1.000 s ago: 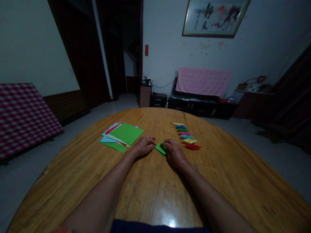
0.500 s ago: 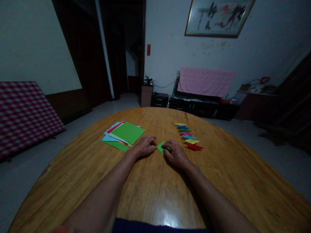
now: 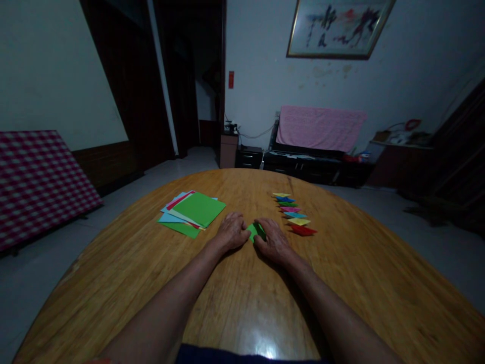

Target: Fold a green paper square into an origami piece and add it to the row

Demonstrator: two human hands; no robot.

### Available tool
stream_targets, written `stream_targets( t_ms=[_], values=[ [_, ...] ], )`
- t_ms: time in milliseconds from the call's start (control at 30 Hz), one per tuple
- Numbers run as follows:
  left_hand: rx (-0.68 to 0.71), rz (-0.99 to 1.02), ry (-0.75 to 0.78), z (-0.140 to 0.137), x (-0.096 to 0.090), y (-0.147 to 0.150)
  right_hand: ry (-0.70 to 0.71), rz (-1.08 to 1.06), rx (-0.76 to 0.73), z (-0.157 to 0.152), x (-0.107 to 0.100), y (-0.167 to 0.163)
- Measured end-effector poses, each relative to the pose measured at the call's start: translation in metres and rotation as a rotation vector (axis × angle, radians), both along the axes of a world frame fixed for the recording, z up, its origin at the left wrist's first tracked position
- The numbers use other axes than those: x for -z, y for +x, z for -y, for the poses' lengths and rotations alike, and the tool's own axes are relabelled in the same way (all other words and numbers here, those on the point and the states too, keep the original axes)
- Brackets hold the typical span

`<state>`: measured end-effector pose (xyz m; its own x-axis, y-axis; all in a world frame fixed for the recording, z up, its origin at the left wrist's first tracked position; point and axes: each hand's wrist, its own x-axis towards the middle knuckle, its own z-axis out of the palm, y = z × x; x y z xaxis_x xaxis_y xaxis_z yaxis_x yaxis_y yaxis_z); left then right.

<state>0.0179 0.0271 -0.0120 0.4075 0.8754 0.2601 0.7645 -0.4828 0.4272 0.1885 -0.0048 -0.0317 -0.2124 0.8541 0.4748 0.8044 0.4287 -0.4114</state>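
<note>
Right hand (image 3: 274, 239) held green paper (image 3: 253, 232), partly hiding it; left hand (image 3: 232, 232) touched it, grip unclear. Sheets (image 3: 200, 209) lay left, boats (image 3: 289, 209) right.

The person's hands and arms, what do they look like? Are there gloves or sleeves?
The left hand and right hand are bare, with no gloves. No sleeves cover the forearms, and no watch shows. Dark blue cloth shows at the bottom edge. An orange-red patch at the bottom left might be a sleeve.
</note>
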Motion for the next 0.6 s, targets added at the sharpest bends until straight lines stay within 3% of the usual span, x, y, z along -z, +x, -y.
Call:
stream_targets(
  t_ms=[300, 600],
  values=[
    [-0.008, 0.081, -0.002, -0.0034, 0.0051, 0.002, -0.01, -0.037, 0.033, 0.0021, -0.0019, -0.0016],
    [0.054, 0.091, 0.014, -0.0031, 0.0087, -0.0021, 0.102, -0.168, -0.074, 0.0065, -0.0081, -0.0032]
  ],
)
